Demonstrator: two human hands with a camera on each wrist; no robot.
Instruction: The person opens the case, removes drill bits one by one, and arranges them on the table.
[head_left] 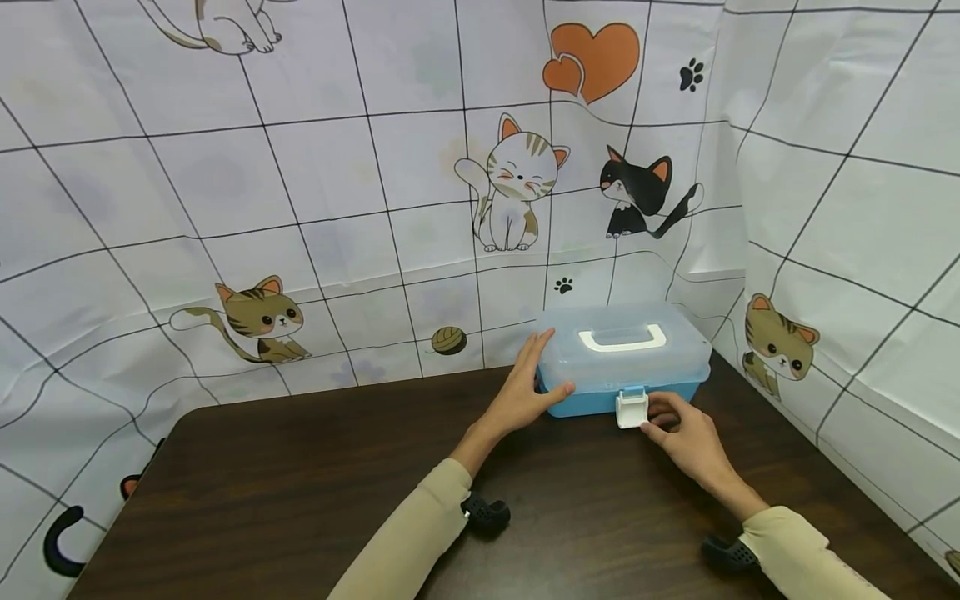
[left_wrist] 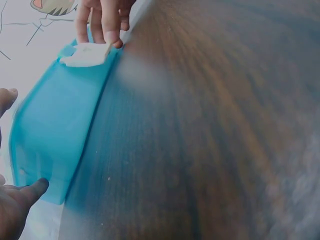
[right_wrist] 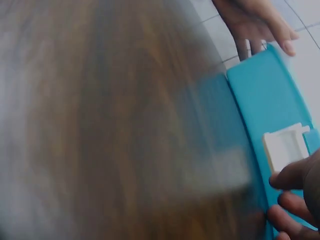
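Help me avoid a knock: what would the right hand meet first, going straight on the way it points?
Most likely the white latch, whose edge the right hand touches; just behind stands the blue box, though the gap is hard to judge.

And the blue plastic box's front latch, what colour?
The square plastic latch is white, clearest in the head view.

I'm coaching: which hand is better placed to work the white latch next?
Likely the right hand: its fingers touch the white latch, while the left hand is at the left end of the blue storage box.
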